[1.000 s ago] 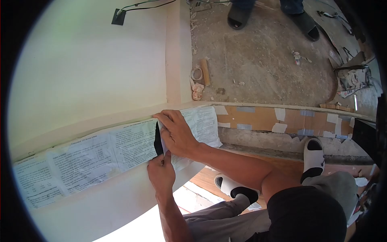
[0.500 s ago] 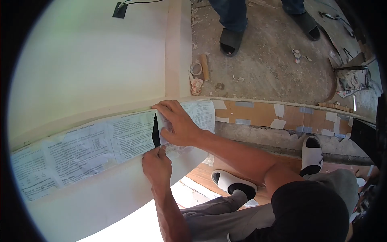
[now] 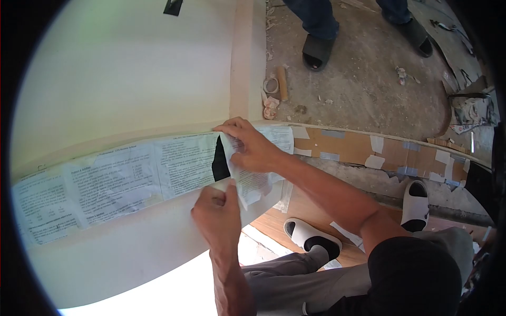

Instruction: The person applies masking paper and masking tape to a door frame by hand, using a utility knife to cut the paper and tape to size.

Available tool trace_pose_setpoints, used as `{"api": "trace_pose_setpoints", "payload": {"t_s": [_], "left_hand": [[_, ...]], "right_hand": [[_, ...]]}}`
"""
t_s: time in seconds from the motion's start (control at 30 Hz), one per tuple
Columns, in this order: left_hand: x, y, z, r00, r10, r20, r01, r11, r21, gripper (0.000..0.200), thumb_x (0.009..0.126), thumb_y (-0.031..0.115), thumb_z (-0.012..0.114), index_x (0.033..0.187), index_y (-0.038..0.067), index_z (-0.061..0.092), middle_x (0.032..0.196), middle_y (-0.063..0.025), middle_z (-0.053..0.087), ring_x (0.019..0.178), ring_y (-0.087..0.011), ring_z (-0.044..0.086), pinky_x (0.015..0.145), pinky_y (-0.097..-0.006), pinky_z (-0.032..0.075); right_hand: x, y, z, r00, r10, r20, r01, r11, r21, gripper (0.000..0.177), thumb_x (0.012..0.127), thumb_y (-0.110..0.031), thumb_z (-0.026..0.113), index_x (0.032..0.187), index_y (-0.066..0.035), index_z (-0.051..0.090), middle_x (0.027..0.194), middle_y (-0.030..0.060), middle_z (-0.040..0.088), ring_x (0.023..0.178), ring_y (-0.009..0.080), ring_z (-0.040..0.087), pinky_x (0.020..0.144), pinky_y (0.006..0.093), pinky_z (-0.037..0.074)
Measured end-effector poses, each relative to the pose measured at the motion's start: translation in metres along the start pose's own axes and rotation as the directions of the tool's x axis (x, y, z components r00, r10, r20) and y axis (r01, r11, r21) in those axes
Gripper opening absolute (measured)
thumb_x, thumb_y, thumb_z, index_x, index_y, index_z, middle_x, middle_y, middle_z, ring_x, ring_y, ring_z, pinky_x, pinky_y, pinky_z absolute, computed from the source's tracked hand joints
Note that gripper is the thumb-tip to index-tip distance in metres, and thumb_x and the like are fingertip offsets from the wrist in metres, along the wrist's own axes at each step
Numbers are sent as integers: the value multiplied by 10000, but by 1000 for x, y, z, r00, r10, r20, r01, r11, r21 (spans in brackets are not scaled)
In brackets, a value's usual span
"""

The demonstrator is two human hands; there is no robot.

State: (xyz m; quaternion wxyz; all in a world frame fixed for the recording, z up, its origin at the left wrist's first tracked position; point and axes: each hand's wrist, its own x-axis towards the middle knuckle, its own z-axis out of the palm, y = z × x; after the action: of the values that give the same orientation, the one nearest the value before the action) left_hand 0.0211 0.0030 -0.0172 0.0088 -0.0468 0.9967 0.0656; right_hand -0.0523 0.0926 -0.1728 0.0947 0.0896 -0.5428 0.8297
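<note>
- Cream-painted wall (image 3: 132,79) is filling the left of your view, and a row of printed pages (image 3: 116,179) is running across it along a curved ledge.
- Your right hand (image 3: 255,150) is lying flat with the fingers spread, pressing on the upper part of the loose sheet (image 3: 253,181) at the right end of that row.
- Your left hand (image 3: 216,210) is closing thumb and fingers on the lower left corner of the same sheet, just below the right hand.
- That sheet is sitting at the corner of the wall, its bottom part crumpled and hanging past the ledge.
- A black gap (image 3: 220,166) is showing between the sheet and the next page to its left.
- To the right, a cardboard strip (image 3: 348,150) with pale tape patches is carrying on along the edge.
- Beyond the corner, a tape roll (image 3: 271,85) is lying on the concrete floor (image 3: 358,100), near another person's dark sandal (image 3: 318,51).
- Your own white sandals (image 3: 311,239) are resting on wooden boards (image 3: 274,221) below.
</note>
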Motion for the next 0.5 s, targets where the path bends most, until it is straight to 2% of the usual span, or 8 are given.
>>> {"api": "trace_pose_setpoints", "payload": {"t_s": [0.03,0.1,0.13,0.2,0.23,0.37,0.43,0.5], "left_hand": [[-2,1,5,1000,-6,-3,6,1000,-1,339,904,303,726,853,-31,706,636,-191,683,620,-298,717,627,-399,547],[-3,-1,19,939,-49,340,65,997,-35,400,895,367,732,817,-24,707,647,-209,685,652,-337,719,692,-431,549],[-3,-6,27,940,-53,338,68,997,-34,400,895,367,732,817,-24,707,647,-209,685,652,-337,719,692,-431,549],[0,-16,43,971,-17,237,-71,930,360,474,892,413,727,832,-57,711,664,-234,689,675,-375,715,733,-460,550],[2,-19,41,970,-15,241,-76,929,363,474,892,413,727,832,-57,711,664,-234,689,675,-375,715,733,-460,550],[12,-18,25,932,-171,320,96,967,237,535,889,435,734,854,-96,688,728,-252,703,617,-379,708,638,-462,565],[3,-2,26,819,-185,543,304,943,-138,488,903,381,740,888,-99,658,659,-219,678,505,-298,680,506,-392,531],[-6,-8,42,895,-147,421,225,964,-143,434,912,332,738,896,-87,627,612,-197,654,473,-259,661,473,-364,508]], "right_hand": [[0,-2,-1,1000,0,7,0,1000,2,762,675,44,602,1426,-68,534,1326,107,454,1272,268,469,1066,365,426],[3,-4,-3,997,58,41,-59,998,19,760,698,58,588,1445,-71,530,1303,99,453,1248,241,478,1032,345,440],[3,-2,-4,997,58,45,-59,998,21,760,698,58,588,1445,-71,530,1303,99,453,1248,241,478,1032,345,440],[4,4,-5,997,39,67,-40,999,12,745,726,64,575,1457,-74,531,1285,91,451,1217,213,490,993,324,455],[3,4,-4,997,41,61,-42,999,14,745,726,64,575,1457,-74,531,1285,91,451,1217,213,490,993,324,455],[1,6,-5,999,39,23,-41,998,51,697,741,47,574,1429,-62,553,1257,107,457,1142,230,504,928,314,477],[3,8,-3,998,32,50,-34,999,35,720,757,67,563,1460,-84,537,1273,90,454,1139,197,512,916,299,484],[4,10,-2,1000,-2,28,2,1000,5,729,761,71,564,1470,-91,529,1278,86,456,1123,194,512,892,294,490]]}}
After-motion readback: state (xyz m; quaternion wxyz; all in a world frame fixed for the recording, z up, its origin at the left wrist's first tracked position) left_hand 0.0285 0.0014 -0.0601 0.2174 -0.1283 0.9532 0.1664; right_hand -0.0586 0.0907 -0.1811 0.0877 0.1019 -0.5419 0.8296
